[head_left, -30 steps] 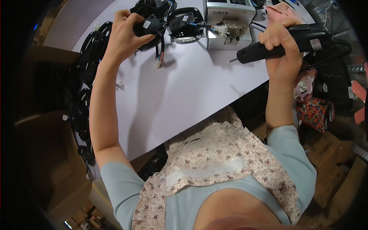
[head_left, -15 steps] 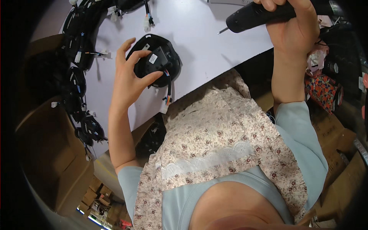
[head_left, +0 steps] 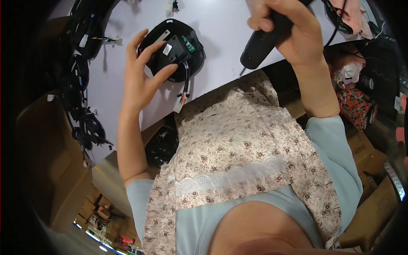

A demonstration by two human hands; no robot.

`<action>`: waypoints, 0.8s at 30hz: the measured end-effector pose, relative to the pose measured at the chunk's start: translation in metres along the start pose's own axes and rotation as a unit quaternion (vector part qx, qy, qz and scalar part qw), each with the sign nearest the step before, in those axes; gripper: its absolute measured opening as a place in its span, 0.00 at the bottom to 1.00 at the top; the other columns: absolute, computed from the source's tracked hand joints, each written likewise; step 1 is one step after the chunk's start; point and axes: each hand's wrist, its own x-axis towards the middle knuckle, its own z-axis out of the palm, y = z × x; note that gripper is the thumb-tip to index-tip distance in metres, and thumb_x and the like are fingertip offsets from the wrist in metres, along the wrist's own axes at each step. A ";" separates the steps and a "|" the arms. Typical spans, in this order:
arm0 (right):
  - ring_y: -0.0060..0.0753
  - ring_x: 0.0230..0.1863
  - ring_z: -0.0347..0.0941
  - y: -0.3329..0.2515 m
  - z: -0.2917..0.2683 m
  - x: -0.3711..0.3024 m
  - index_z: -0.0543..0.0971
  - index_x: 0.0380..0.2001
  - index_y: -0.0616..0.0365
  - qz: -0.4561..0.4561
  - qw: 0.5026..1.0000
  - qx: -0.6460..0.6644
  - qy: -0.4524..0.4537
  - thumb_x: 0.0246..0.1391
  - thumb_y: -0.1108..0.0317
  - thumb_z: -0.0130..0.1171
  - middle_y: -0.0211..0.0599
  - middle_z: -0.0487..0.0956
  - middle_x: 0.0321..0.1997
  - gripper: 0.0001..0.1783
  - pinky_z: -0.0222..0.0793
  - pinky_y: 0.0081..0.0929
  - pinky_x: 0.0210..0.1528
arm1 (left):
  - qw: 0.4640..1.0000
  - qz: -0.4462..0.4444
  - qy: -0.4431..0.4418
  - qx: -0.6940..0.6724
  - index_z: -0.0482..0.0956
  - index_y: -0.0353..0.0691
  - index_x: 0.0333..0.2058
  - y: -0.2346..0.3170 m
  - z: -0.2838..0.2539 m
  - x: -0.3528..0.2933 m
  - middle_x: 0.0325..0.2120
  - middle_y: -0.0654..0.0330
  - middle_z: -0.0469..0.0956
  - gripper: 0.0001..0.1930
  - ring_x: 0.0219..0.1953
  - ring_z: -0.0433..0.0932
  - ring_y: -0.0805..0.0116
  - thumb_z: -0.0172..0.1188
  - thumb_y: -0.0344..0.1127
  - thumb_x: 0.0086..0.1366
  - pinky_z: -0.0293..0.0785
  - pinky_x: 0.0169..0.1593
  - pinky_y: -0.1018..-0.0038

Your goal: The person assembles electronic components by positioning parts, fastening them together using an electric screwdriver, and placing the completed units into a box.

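Note:
On the white table lies a rounded black plastic housing (head_left: 175,30), its inner side up. Inside it sit a black module (head_left: 177,52) with a white label and a bit of green circuit board (head_left: 188,44). My left hand (head_left: 142,80) grips the housing from its left side, thumb and fingers bent over the module. A cable with coloured wires (head_left: 185,83) runs from the module toward the table's near edge and ends in a white connector (head_left: 178,106). My right hand (head_left: 301,40) is wrapped round a black electric screwdriver (head_left: 258,50), its bit pointing down near the table edge.
Several similar black housings with wires (head_left: 80,72) line the table's left side. An open cardboard box (head_left: 55,170) stands at the left. A pink cloth (head_left: 355,19) lies at the far right, with a dark cable beside it. A patterned cloth bag (head_left: 357,108) sits below it.
My right hand has brought the screwdriver nearer and left, its bit now pointing downward. My left hand stays on the housing, where green circuit board now shows.

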 end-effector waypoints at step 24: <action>0.21 0.25 0.73 0.064 0.029 -0.029 0.80 0.55 0.62 0.326 0.912 -0.215 -0.126 0.50 0.65 0.72 0.34 0.80 0.37 0.28 0.71 0.20 0.30 | 0.995 -0.001 0.100 0.002 0.81 0.41 0.56 -0.002 0.012 -0.015 0.48 0.55 0.80 0.26 0.51 0.79 0.61 0.74 0.38 0.60 0.73 0.56 0.69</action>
